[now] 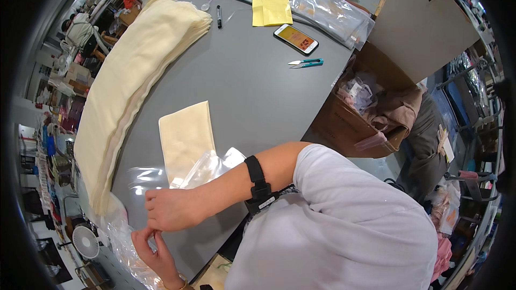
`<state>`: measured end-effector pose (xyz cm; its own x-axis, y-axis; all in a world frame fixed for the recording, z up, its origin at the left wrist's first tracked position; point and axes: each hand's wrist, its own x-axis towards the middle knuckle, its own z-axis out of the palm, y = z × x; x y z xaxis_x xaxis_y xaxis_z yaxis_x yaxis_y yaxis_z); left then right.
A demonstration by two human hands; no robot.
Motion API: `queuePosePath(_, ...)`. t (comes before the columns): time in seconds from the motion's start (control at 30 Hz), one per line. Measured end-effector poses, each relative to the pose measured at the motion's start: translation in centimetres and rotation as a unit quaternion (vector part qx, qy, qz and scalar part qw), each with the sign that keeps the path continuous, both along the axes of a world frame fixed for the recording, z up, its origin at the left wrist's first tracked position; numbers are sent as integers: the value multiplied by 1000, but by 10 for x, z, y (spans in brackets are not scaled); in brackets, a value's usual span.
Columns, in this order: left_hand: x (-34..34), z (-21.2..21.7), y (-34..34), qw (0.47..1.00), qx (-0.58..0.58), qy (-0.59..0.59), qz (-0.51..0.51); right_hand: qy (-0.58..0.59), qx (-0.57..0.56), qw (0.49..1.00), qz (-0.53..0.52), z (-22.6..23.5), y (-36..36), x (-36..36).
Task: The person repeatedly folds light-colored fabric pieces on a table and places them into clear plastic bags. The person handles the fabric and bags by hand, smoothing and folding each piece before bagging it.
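My right hand (173,209) reaches across from the right, with a black band on its forearm, and pinches the edge of a clear plastic bag (207,166) near the table's front edge. Just below it my left hand (154,255) pinches crinkled clear plastic (122,244) hanging over the edge, the fingertips of both hands almost touching. A folded cream cloth (185,137) lies flat on the grey table (252,86), its near end under the clear bag. Whether the cloth is inside the bag I cannot tell.
A tall stack of cream cloths (131,80) runs along the table's left side. Further back lie blue thread snips (305,63), a phone (296,38), a yellow cloth (272,6), a black marker (219,16) and clear bags (330,13). An open cardboard box (371,113) stands to the right.
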<state>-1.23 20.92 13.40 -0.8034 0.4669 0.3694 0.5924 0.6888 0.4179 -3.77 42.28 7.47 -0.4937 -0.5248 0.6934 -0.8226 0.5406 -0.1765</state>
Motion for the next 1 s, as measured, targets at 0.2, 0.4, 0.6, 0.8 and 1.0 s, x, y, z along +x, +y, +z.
queuePosePath(0.2,-8,6,42,989,-79,-97,-74,-51,-15,999,-4,-21,62,7)
queuePosePath(0.4,2,46,10,950,-299,-6,-89,-120,-56,991,-27,-36,150,30)
queuePosePath(0.6,-2,-1,-18,940,-154,-297,-68,-185,-40,982,10,-42,119,20)
queuePosePath(0.8,-66,96,-115,849,-309,331,274,-297,-21,944,-141,-61,145,-11)
queuePosePath(1.0,-116,-36,-25,964,-200,169,52,-186,19,975,-120,-82,132,-66)
